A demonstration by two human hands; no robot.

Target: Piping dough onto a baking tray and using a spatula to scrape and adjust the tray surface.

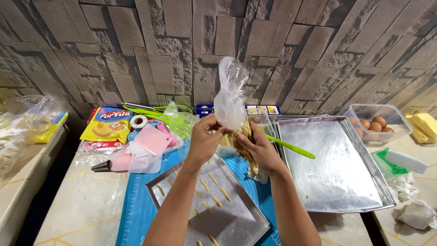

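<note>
While both hands close around it, the clear piping bag [232,107] of pale dough hangs upright above the near baking tray [227,214], its twisted top standing free over the fingers. The left hand [203,140] curls its fingers tight round the bag's left side, and the right hand [256,145] wraps the lower bulge from the right (a grip that seems to keep the dough bunched downward). Short dough strips [213,178] lie in rows on that tray's paper lining, with bare paper toward its right edge. Just beyond, a green-handled spatula [291,146] pokes out from behind the hands. To the right, a second lined tray [337,200] sits nearly bare. A tub of eggs [375,120] stands well apart at the right, packets and tools [136,132] crowd the left.
</note>
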